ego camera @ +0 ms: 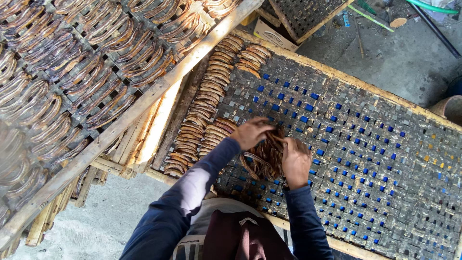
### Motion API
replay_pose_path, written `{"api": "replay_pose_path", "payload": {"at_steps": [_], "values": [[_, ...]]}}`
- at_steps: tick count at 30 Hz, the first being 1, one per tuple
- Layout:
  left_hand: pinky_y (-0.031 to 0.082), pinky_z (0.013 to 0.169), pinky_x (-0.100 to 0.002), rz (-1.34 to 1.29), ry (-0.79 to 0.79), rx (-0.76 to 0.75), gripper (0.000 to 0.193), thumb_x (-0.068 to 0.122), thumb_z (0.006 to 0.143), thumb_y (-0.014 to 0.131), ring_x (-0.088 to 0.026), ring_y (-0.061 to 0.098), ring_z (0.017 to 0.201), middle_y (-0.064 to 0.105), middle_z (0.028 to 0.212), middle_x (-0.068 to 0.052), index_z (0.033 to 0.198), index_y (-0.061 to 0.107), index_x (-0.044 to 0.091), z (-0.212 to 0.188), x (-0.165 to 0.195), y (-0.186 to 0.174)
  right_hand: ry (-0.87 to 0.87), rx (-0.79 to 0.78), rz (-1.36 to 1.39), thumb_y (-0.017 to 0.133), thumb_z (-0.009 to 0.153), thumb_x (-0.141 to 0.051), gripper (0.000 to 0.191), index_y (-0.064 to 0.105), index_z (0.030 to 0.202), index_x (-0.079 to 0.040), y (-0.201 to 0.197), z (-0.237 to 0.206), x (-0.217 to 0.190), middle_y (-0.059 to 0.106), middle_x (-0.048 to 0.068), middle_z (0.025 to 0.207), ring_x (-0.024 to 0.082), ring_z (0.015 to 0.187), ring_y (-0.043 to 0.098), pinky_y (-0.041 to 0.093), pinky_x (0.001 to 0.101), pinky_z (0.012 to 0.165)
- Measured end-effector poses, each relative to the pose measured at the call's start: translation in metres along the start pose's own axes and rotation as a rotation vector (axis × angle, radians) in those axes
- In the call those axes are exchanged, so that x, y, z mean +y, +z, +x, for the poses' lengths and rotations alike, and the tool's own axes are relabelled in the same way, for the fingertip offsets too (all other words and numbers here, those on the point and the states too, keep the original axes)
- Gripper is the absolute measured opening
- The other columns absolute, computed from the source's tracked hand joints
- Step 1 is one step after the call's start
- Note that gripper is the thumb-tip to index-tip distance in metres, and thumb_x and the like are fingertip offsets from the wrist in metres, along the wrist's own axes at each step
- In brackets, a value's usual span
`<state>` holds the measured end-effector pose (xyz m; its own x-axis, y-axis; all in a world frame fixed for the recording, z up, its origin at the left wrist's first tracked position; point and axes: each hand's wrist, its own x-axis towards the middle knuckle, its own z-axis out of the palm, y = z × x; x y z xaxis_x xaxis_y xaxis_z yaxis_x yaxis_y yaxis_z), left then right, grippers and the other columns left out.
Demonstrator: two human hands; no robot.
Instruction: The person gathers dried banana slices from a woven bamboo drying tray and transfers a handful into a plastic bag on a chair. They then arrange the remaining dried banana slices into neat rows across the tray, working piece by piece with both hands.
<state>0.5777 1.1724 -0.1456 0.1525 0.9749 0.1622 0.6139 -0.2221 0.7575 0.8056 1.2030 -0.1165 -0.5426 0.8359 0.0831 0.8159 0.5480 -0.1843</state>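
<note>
Fish strips (265, 156) bunch between both hands, left hand (251, 132) and right hand (295, 161) each closed in grip.

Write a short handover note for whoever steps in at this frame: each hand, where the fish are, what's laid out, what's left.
Left hand and right hand both grip a bundle of dried fish over the woven rack.
Done: curved rows of laid fish fill the rack's left end; the neighbouring rack is covered.
Left: the bundle is not yet laid; most of the woven rack is bare.
</note>
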Motion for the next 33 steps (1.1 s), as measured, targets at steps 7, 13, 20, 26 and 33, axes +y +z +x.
{"api": "replay_pose_path", "payload": {"at_steps": [7,13,20,26,33], "values": [[0.052,0.101,-0.045,-0.457,-0.320,-0.214,0.027,0.027,0.102,0.065,-0.020,0.072,0.103,0.076,0.117,-0.007,0.128,0.068,0.018,0.005,-0.013,-0.046,0.188,-0.077,0.901,0.065,0.096,-0.007,0.021,0.069,0.116,-0.011,-0.027,0.061,-0.038,0.077,0.009,0.106,0.017,0.089,0.075,0.062,0.0296,0.072],[0.062,0.088,-0.039,-0.240,-0.558,0.061,0.018,0.022,0.094,0.073,-0.021,0.076,0.096,0.078,0.110,-0.008,0.111,0.076,0.017,-0.027,-0.064,-0.099,0.194,-0.220,0.833,0.069,0.097,-0.013,0.012,0.064,0.107,-0.010,0.025,0.103,-0.116,0.074,0.008,0.102,0.019,0.084,0.073,0.061,0.0302,0.064],[0.058,0.086,-0.043,0.165,-0.483,0.257,0.017,0.014,0.080,0.082,-0.035,0.071,0.096,0.071,0.107,-0.016,0.097,0.078,0.010,-0.058,-0.071,-0.087,-0.219,0.274,0.166,0.078,0.079,-0.023,0.015,0.068,0.090,-0.018,0.047,0.082,-0.144,0.066,0.004,0.079,0.025,0.072,0.067,0.051,0.0430,0.060],[0.059,0.086,-0.044,0.088,-0.466,0.367,0.033,0.005,0.079,0.077,-0.038,0.070,0.099,0.066,0.113,-0.020,0.112,0.073,0.007,-0.064,-0.066,-0.093,0.031,-0.210,0.167,0.055,0.109,-0.027,0.016,0.064,0.120,-0.020,0.028,0.067,-0.083,0.064,0.002,0.075,0.016,0.060,0.059,0.051,0.0335,0.054],[0.056,0.103,-0.042,0.052,-0.370,0.202,0.025,0.011,0.093,0.068,-0.031,0.066,0.115,0.067,0.129,-0.013,0.118,0.072,0.014,-0.034,-0.034,-0.057,-0.064,-0.152,-0.152,0.068,0.090,-0.031,0.024,0.071,0.110,-0.017,0.020,0.020,-0.001,0.069,0.011,0.101,0.029,0.093,0.066,0.056,0.0475,0.077]]}}
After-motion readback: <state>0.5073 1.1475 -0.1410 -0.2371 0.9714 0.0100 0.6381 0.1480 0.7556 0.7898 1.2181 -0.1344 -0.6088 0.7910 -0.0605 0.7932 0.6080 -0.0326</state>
